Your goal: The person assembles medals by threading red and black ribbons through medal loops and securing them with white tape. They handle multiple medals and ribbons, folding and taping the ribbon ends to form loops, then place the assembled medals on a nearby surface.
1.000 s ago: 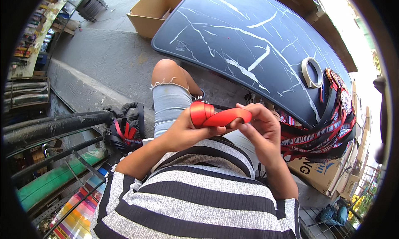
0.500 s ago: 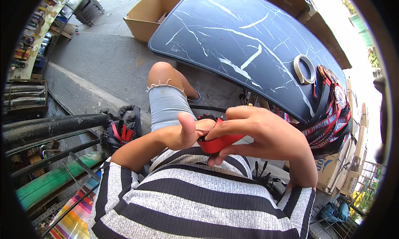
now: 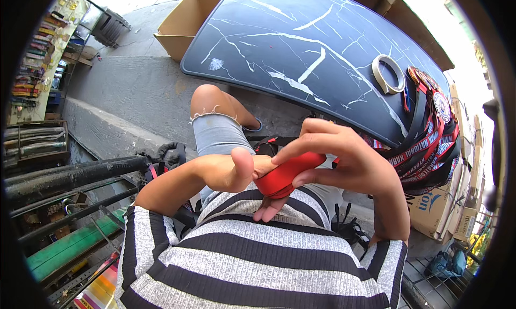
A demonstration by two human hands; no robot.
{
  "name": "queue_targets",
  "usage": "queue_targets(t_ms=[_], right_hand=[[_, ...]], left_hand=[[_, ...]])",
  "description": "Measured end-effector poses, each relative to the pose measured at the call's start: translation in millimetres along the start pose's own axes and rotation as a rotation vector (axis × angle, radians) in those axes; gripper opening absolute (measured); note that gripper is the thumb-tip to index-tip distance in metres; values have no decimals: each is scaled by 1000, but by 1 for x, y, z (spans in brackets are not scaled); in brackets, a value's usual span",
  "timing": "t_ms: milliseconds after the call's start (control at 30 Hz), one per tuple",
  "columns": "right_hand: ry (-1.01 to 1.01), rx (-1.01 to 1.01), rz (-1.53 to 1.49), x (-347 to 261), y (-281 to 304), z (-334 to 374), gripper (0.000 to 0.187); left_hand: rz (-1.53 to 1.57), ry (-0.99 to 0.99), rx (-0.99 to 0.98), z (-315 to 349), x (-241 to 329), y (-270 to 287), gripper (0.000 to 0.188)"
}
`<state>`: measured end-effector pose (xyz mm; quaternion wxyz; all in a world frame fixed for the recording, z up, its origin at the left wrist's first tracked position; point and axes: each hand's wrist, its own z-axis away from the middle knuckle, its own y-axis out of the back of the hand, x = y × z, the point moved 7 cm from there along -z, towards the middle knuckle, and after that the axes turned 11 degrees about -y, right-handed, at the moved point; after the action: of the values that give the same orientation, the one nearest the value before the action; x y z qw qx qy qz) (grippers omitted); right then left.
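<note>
A wide red ribbon (image 3: 279, 179) is looped round the fingers of my left hand (image 3: 240, 172), whose thumb sticks up while its fingertips show below the loop. My right hand (image 3: 349, 155) pinches the same ribbon between thumb and fingers on the right side of the loop. Both hands are in front of my waist, short of the table's near edge. Part of the ribbon is hidden behind the right hand's fingers.
On the dark marbled table (image 3: 252, 51) lie a tape roll (image 3: 388, 74) and several medals (image 3: 442, 105). Their printed red and black ribbons (image 3: 430, 153) hang over the right edge. An open cardboard box (image 3: 180, 26) stands behind; black metal bars (image 3: 80, 169) are at my left.
My right hand has swung outward and opened the ribbon loop wider to the right. More of my left fingertips now shows beneath it. The view has shifted slightly.
</note>
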<state>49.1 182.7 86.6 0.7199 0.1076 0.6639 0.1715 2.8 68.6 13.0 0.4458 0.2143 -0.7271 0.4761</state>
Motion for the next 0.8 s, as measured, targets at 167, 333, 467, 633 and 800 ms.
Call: queue_targets(t_ms=[167,333,467,633,800], right_hand=[[-49,-134,-34,8,-5,-3,68],[12,-48,198,3,-24,-6,75],[14,-22,231,5,-27,-1,64],[60,81,198,10,-29,8,57],[-41,251,-29,20,-32,13,58]], left_hand=[[4,-4,-56,-1,7,2,82],[-221,51,-39,-3,11,4,93],[-319,50,-112,0,21,1,109],[-295,242,-193,1,16,6,49],[-636,315,-5,0,21,24,66]])
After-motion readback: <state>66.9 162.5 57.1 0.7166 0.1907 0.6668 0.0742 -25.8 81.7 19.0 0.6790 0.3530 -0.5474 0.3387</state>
